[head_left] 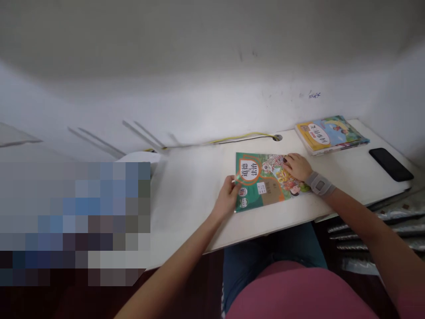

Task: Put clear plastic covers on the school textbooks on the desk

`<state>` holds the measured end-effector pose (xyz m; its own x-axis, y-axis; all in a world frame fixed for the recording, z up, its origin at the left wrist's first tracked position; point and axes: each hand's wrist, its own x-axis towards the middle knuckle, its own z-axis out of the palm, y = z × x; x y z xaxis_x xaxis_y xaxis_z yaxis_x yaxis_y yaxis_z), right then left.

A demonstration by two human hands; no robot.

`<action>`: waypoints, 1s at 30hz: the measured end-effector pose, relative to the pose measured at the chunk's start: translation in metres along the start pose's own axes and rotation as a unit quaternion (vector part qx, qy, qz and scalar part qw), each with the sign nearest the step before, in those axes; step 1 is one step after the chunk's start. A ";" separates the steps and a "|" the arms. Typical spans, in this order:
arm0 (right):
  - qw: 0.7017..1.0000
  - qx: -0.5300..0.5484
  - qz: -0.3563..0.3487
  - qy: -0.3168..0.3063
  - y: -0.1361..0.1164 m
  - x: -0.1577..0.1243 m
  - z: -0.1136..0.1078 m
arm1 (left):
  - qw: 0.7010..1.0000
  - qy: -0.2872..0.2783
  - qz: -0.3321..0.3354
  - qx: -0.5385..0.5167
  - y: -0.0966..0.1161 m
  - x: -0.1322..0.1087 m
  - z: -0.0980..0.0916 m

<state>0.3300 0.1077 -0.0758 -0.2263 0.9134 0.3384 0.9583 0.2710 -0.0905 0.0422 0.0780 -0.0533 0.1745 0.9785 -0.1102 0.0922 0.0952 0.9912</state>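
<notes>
A textbook [270,193] with a green and orange cover and Chinese lettering lies closed on the white desk [186,190], turned sideways to me. My left hand [228,195] grips its left edge, the thumb on the cover and the other fingers partly hidden. On the illustrated right part of the cover rests my right hand [297,166], palm down, with its fingers lying on the surface. A grey wristband [320,183] is around my right wrist.
Toward the back right lies a small stack of books [327,133]. A black phone [391,164] is near the right edge. Along the wall, a yellow cable [245,136] runs to a round desk hole [277,138]. Pixelation covers the left side.
</notes>
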 end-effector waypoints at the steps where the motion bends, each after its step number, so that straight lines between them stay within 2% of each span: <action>1: 1.000 -0.001 0.003 0.007 0.004 -0.003 -0.004 | 1.000 0.008 0.006 -0.021 0.002 -0.001 0.002; 3: 0.999 -0.009 0.024 0.026 0.020 -0.017 -0.017 | 0.996 0.020 -0.010 -0.083 0.009 -0.002 0.002; 5: 0.996 -0.026 0.069 0.052 0.050 -0.043 -0.034 | 0.989 0.039 -0.043 -0.134 0.019 -0.002 -0.003; 8: 0.974 -0.072 0.188 0.107 0.108 -0.105 -0.059 | 0.979 0.070 -0.078 -0.175 0.034 0.006 -0.009; 9: 0.949 -0.107 0.260 0.144 0.127 -0.127 -0.065 | 0.975 0.074 -0.089 -0.188 0.040 0.011 -0.007; 11: 0.896 -0.168 0.370 0.181 0.158 -0.167 -0.071 | 0.968 0.074 -0.101 -0.216 0.048 0.025 0.004; 14: 0.861 -0.209 0.430 0.172 0.187 -0.201 -0.069 | 0.960 0.061 -0.095 -0.256 0.057 0.053 0.040; 18: 0.859 -0.207 0.447 0.140 0.198 -0.206 -0.062 | 0.942 0.034 -0.109 -0.314 0.060 0.092 0.105; 20: 0.863 -0.208 0.436 0.146 0.197 -0.205 -0.061 | 0.934 0.012 -0.122 -0.336 0.057 0.107 0.136; 25: 0.897 -0.217 0.328 0.204 0.176 -0.199 -0.057 | 0.928 -0.053 -0.127 -0.347 0.050 0.132 0.197; 30: 0.947 -0.147 0.224 0.176 0.147 -0.188 -0.042 | 0.917 -0.105 -0.115 -0.368 0.054 0.157 0.244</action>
<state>0.5205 -0.0369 -0.1130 0.2370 0.7445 0.6241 0.9634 -0.2630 -0.0521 0.3135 0.1924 -0.0352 0.4257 0.8676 -0.2570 -0.5222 0.4675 0.7132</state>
